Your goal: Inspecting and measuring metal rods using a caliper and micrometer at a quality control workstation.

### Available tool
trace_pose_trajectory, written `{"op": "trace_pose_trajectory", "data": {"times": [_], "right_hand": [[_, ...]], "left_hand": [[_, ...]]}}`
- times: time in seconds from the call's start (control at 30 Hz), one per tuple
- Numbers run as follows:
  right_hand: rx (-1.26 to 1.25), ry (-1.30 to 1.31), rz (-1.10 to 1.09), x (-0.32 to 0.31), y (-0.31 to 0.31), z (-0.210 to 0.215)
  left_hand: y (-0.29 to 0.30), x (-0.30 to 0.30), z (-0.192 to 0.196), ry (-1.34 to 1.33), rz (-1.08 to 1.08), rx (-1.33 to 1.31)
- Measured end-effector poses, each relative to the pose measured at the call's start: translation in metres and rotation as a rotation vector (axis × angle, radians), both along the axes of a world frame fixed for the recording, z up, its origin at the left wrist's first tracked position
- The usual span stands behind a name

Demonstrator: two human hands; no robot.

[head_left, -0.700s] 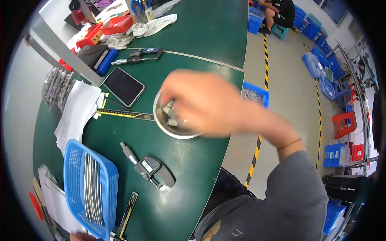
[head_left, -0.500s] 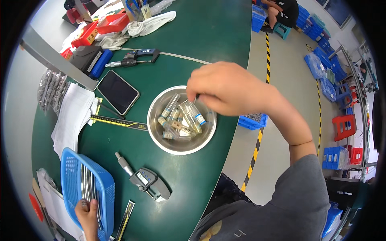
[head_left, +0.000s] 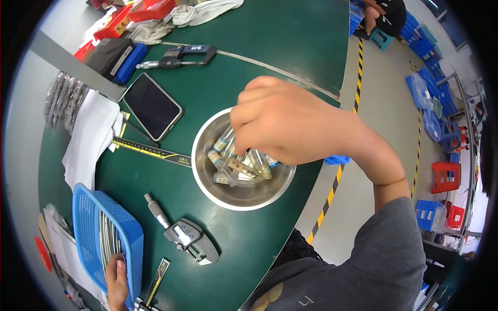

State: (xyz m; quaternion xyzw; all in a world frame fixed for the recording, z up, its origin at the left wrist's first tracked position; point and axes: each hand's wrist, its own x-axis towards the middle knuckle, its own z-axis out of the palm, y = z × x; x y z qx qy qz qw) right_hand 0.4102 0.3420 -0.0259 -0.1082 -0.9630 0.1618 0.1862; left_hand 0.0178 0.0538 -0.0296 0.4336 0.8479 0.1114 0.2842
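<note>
A round metal bowl [head_left: 239, 201] on the green table holds several small glass vials [head_left: 224, 171] with labels on them. Over its far right part is my right hand [head_left: 282, 119], its fingers drawn together and pointing down at the vials. Whatever is between those fingertips is hidden by the hand. At the lower left, a blue plastic basket [head_left: 136, 228] holds a bundle of long thin metal rods [head_left: 108, 233]. My left hand [head_left: 118, 282] reaches into the basket's near end, with thumb and fingers closed on the rods' ends.
A digital micrometer [head_left: 189, 238] lies between basket and bowl, a second micrometer [head_left: 181, 57] farther back. Nearby are a phone [head_left: 153, 106], a steel ruler [head_left: 155, 151], white papers [head_left: 91, 137] and red trays [head_left: 150, 9]. Across the striped floor, a person [head_left: 386, 15] sits on a stool.
My right hand has come slightly lower and nearer over the bowl, covering more of the vials. The bowl has shifted a little in view. My left hand stays at the rods.
</note>
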Motion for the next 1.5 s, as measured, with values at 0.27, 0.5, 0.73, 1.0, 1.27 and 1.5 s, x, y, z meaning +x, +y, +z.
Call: {"op": "trace_pose_trajectory", "data": {"times": [0.27,0.5,0.73,1.0,1.27,1.5], "right_hand": [[0.039,0.064,-0.04,-0.019,0.014,0.007],[-0.089,-0.193,-0.065,-0.123,0.007,0.013],[0.039,-0.505,-0.144,-0.144,0.006,0.002],[0.031,-0.374,-0.174,-0.056,0.009,0.039],[-0.051,-0.16,-0.018,-0.025,-0.024,0.005],[-0.029,-0.077,-0.049,-0.029,-0.018,-0.004]], "left_hand": [[0.012,0.048,0.021,0.076,-0.166,0.146],[0.012,0.058,0.005,0.107,-0.012,0.389],[0.006,0.055,0.003,0.089,0.067,0.433],[-0.004,0.054,0.001,0.112,0.116,0.502],[0.004,0.057,-0.003,0.128,0.092,0.532],[0.0,0.058,-0.002,0.14,0.109,0.515]]}}
